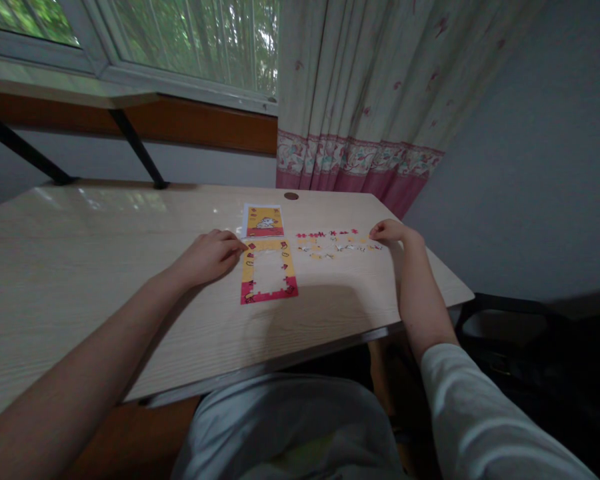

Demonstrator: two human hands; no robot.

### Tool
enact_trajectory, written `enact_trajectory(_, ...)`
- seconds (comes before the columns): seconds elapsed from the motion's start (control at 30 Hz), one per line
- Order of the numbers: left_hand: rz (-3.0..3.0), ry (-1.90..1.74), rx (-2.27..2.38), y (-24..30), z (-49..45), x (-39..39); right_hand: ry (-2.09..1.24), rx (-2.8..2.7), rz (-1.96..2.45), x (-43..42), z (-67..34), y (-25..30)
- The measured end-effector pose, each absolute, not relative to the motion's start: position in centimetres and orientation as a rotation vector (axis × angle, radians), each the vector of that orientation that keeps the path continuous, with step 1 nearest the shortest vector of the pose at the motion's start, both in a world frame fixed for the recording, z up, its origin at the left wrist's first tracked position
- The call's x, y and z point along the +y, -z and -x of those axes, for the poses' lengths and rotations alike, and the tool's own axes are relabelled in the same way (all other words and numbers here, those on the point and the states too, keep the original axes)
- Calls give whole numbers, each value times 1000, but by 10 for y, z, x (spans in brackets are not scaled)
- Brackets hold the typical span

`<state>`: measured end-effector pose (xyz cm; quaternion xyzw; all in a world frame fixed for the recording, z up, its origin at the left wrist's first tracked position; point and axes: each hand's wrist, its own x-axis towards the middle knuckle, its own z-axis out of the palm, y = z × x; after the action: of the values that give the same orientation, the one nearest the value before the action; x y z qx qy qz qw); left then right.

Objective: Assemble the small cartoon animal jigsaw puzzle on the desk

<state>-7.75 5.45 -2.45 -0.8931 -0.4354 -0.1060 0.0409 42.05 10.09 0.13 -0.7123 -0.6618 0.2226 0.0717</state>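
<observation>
Closest to us is our own pale shirt (pixel 290 427), below the near edge of the table (pixel 195 350); on the left, our left hand (pixel 210 259) has its fingers loosely curled, their tips at the upper left corner of the puzzle border (pixel 270 297), and we cannot tell whether they pinch it or only rest on it. That border lies flat near the table's middle, red at its lower end and yellow above, with a notched inner edge; just beyond it lies the picture card (pixel 266 223); to the right, loose pieces (pixel 349 247) spread in about 4 rough rows, and at their right end our right hand (pixel 389 231) is bent, thumb and fingertips close together; whether it grips a piece we cannot tell.

We judge that a tug or heavy push from the left hand could skew the border or slide it into the card; on the right, a dragging wrist or sleeve could scatter the rows, and a careless sweep could send small pieces over the table's edge.

From left to right, our left fingers hide part of that corner; the pale middle of the border may be backing or bare table; the prints on the pieces are too small to read; our right fingers may cover 1 or more pieces.
</observation>
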Motion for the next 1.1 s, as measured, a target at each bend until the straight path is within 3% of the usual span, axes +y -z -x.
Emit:
enact_trajectory(0.7, 2735, 298, -1316, 25, 78, 54, -595, -2001, 2215, 97, -418, -8)
enact_trajectory(1.1, 2732, 281, -1338, 23, 76, 53, -738, -1932, 2354, 82, -440, -19)
